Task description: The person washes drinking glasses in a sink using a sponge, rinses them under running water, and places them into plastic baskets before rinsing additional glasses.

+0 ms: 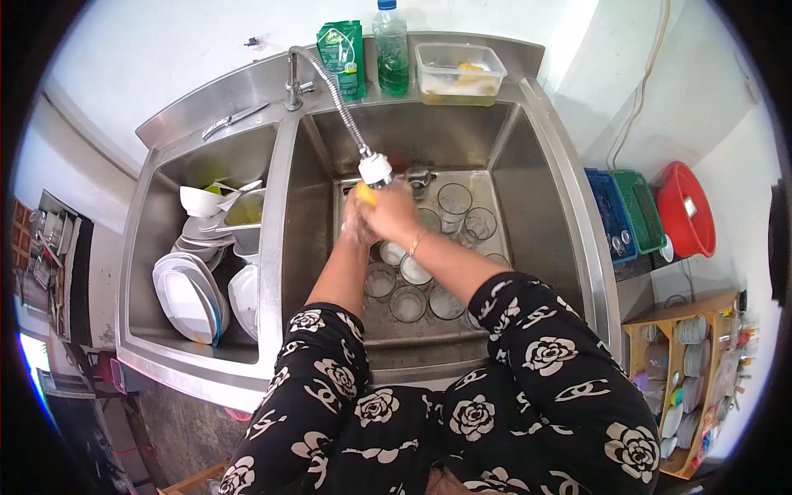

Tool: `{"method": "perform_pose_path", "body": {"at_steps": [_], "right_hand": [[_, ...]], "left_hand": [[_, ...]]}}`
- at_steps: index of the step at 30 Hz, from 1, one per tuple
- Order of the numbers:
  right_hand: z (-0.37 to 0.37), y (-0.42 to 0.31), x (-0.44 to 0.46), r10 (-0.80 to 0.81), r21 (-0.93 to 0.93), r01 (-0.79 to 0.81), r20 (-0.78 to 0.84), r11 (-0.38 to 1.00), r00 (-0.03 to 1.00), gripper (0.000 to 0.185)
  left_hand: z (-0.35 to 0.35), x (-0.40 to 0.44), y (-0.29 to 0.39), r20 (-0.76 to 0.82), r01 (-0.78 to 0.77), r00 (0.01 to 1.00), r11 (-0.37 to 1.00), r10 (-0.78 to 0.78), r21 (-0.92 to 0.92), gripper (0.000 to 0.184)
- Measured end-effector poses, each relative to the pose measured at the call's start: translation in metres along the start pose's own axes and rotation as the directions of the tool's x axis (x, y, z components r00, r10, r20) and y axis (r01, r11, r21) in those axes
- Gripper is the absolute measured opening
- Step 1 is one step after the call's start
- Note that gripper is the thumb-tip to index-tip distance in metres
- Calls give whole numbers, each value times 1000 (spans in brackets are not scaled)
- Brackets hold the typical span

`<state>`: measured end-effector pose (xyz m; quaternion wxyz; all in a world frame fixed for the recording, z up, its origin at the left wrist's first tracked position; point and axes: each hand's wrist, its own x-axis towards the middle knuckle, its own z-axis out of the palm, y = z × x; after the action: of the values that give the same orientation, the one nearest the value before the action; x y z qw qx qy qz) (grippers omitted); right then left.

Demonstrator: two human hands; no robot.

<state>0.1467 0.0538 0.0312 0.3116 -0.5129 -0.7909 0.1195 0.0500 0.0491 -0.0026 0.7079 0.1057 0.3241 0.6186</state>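
Note:
Both hands are together under the white nozzle of a flexible metal faucet, over the right basin. A yellow sponge shows at the top between them. My right hand is closed, its fingers pressed around the sponge. Close against it on the left is my left hand, blurred and partly covered, so its grip is unclear. Below and to the right of the hands, several clear glasses stand on the basin floor. A small dark-looking glass item lies just behind them.
White plates and a white bowl fill the left basin. On the back ledge are a knife, a green pouch, a bottle and a plastic container. A red basin and a dish rack stand right.

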Motion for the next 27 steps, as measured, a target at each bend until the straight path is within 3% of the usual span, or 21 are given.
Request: {"method": "perform_pose_path", "body": {"at_steps": [1,2,4,6,10,13,14,15,17,18,21,22,25,26,27], "right_hand": [[-21,-14,-13,-214,34,219,-104,975,971,39],[-19,-8,-10,-218,140,228,-87,963,972,36],[20,37,14,49,384,-106,156,917,987,39],[25,52,35,247,480,-418,380,771,891,42],[-26,-15,5,250,133,-244,-35,961,968,46],[-25,-20,-26,-48,-24,44,-201,999,978,45],[-30,-15,-25,-7,81,18,-129,997,992,47],[-28,-5,-17,152,242,-145,-13,959,988,48],[-17,17,2,387,468,-477,280,744,878,51],[-13,17,4,441,401,-527,292,749,849,56],[-2,-25,-32,249,86,-237,-177,968,952,58],[-3,-30,-42,143,-2,-147,-217,989,966,62],[-13,-24,-33,244,338,-221,-27,915,969,63],[-12,-17,-23,389,426,-412,146,805,910,61],[-14,-17,-17,403,383,-441,180,812,897,60]], "left_hand": [[2,0,-1,95,-71,992,994,78,-80,44],[-2,-6,0,92,5,996,997,2,-77,43],[4,-20,3,-1,118,993,993,-118,21,42],[-3,-18,5,-31,203,979,967,-201,153,39],[1,10,-6,-17,59,998,990,-62,-125,35],[-11,24,-10,117,34,993,986,-15,-163,36],[-14,27,-12,163,26,987,984,4,-179,37],[-14,25,-12,70,27,997,985,-15,-169,37],[-5,20,-14,-115,30,992,987,-49,-155,36],[12,12,-10,-198,17,979,995,-37,-100,40],[11,-8,-3,-251,7,966,982,-55,-188,45],[31,-23,10,-183,42,980,986,-72,-162,54],[1,4,5,-184,-6,983,990,-20,-140,57],[1,5,4,-240,36,967,983,-80,-182,57],[-2,3,6,-188,92,974,981,-123,-169,56]]}}
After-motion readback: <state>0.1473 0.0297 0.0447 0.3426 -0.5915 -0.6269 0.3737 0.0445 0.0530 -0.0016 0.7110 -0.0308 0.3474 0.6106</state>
